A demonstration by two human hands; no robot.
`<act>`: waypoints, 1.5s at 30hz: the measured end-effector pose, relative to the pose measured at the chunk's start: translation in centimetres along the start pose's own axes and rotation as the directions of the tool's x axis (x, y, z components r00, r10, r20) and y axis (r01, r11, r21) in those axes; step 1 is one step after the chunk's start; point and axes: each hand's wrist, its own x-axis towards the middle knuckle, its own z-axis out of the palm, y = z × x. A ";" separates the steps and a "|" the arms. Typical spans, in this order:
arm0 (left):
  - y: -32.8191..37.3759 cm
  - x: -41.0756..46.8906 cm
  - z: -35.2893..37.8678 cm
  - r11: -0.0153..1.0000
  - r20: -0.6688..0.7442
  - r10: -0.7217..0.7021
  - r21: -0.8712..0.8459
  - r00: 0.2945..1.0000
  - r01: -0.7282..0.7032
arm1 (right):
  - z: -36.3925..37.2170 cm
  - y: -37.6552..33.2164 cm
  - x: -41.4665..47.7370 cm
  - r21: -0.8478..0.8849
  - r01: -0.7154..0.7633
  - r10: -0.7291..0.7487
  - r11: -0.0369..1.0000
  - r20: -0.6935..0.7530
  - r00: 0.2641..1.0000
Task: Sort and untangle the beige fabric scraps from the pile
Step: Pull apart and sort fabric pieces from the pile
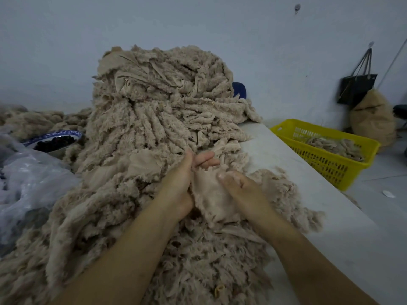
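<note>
Head view: left hand (178, 188) and right hand (241, 191), close together, both grip 1 fuzzy beige fabric scrap (212, 198) between them, its length running forward, atop the heaped beige pile (154, 119); yellow slotted plastic basket (328, 164) lies rightward.

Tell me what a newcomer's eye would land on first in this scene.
The tall heap of beige fabric scraps dominates, filling the middle of the white table. In front of it, the left hand and right hand both grip one scrap between them. Beyond the table's right edge, a bright yellow basket holds a few more beige pieces.
</note>
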 end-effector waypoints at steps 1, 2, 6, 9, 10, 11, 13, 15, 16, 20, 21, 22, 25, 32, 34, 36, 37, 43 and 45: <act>-0.1 0.1 -0.2 0.998 -0.016 0.040 0.054 0.999 -0.039 | 0.0 -0.2 0.0 0.018 0.025 -0.025 1.000 0.004 1.000; -0.1 0.4 -0.5 0.990 -0.062 0.090 0.116 0.994 -0.082 | -0.1 -0.4 0.0 0.059 0.044 -0.043 0.997 -0.021 0.999; 1.7 1.9 -4.1 0.991 -0.334 0.135 0.024 0.933 -0.135 | -2.3 -1.4 1.0 0.342 0.039 0.086 0.939 -0.343 0.935; 2.3 1.5 -4.6 0.999 -0.239 0.035 0.043 0.970 -0.026 | -3.6 -1.6 1.5 0.541 0.059 0.176 0.839 -0.373 0.911; 2.0 1.1 -3.7 0.993 -0.136 -0.011 0.112 0.991 0.026 | -3.5 -1.4 1.5 0.567 0.049 0.196 0.822 -0.362 0.912; 1.6 0.6 -2.7 0.979 -0.015 -0.055 0.198 0.998 0.057 | -3.3 -1.5 1.5 0.592 0.046 0.199 0.804 -0.342 0.918; 0.8 -0.7 -0.6 0.903 0.190 -0.091 0.429 0.978 0.000 | -2.7 -1.6 1.5 0.629 0.067 0.154 0.774 -0.290 0.944; -0.2 -1.6 0.8 0.714 0.300 -0.069 0.680 0.951 -0.163 | -2.4 -1.9 1.4 0.626 0.089 0.109 0.775 -0.272 0.956; -0.5 -1.8 1.0 0.622 0.290 -0.018 0.752 0.957 -0.216 | -2.3 -1.9 1.3 0.617 0.098 0.094 0.781 -0.271 0.958; -0.4 -2.0 1.2 0.787 0.106 0.125 0.595 0.986 -0.164 | -2.0 -1.7 0.7 0.444 0.145 -0.084 0.884 -0.153 0.985; 0.0 -1.9 1.2 0.878 0.084 0.115 0.457 0.990 -0.140 | -1.8 -1.4 0.5 0.326 0.149 -0.129 0.934 -0.084 0.988; 0.5 -1.7 1.1 0.944 0.094 0.094 0.307 0.991 -0.119 | -1.6 -1.2 0.3 0.202 0.134 -0.135 0.970 -0.012 0.991; 1.7 -1.1 0.6 0.996 0.040 0.054 -0.071 0.998 -0.051 | -0.9 -0.8 0.0 -0.123 0.134 -0.125 0.983 0.077 0.989; 4.4 -0.4 -1.9 0.829 -0.163 0.073 -0.539 0.984 -0.151 | -2.1 -1.1 0.2 -0.104 0.080 -0.087 0.991 -0.067 0.994; 4.1 -0.2 -1.9 0.885 -0.189 0.084 -0.437 0.978 -0.160 | -1.9 -1.1 0.2 -0.002 0.035 -0.035 0.999 -0.075 0.997; 3.4 0.0 -1.8 0.969 -0.214 0.139 -0.174 0.967 -0.178 | -1.7 -1.6 0.0 0.146 0.003 0.007 0.989 -0.068 0.998; 3.0 0.0 -1.7 0.982 -0.172 0.185 -0.007 0.968 -0.189 | -1.7 -1.8 0.0 0.216 0.000 0.013 0.976 -0.058 0.998; 0.2 -1.6 0.2 0.600 0.316 -0.009 0.761 0.949 -0.248 | -1.5 -2.2 -0.2 0.401 0.019 -0.021 0.916 0.000 1.000; 0.1 -1.7 0.5 0.572 0.279 0.053 0.778 0.959 -0.258 | -1.5 -2.1 0.0 0.407 0.031 -0.023 0.913 -0.024 0.999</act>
